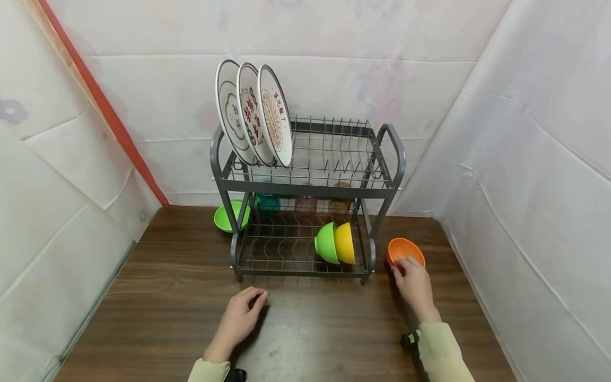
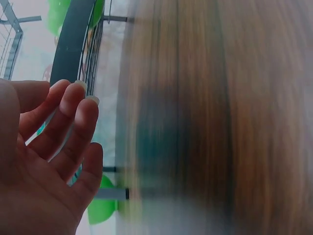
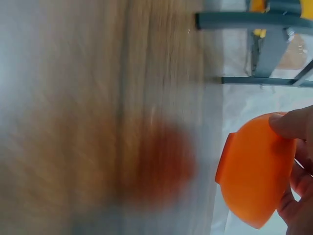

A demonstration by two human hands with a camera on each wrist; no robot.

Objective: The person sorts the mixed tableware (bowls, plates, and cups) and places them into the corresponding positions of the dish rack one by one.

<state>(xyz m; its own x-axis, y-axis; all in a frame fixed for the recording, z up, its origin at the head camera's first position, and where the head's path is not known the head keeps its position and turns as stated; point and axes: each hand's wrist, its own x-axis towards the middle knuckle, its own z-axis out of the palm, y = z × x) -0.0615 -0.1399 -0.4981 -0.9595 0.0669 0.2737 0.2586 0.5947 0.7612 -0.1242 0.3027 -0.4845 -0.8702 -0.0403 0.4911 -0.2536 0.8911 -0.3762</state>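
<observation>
To the right of the dish rack point(image 1: 310, 188), my right hand point(image 1: 414, 286) pinches the rim of an orange bowl point(image 1: 404, 249). The right wrist view shows the thumb on the outside of that bowl point(image 3: 257, 169) and the fingers at its inner side. My left hand point(image 1: 241, 317) is in front of the rack's left side, its fingers loosely bent and holding nothing. In the left wrist view the left hand point(image 2: 58, 142) has its palm in sight. On the lower tier, a green bowl point(image 1: 326, 244) and a yellow bowl point(image 1: 345, 244) stand on edge, side by side.
Three patterned plates point(image 1: 277, 119) stand in the upper tier's left slots. Behind the rack's left leg lies a green bowl point(image 1: 223, 217). Teal, pink and brown cups point(image 1: 305, 206) show at the back of the lower tier. Pale cloth walls point(image 1: 539, 159) border the wooden table point(image 1: 157, 297).
</observation>
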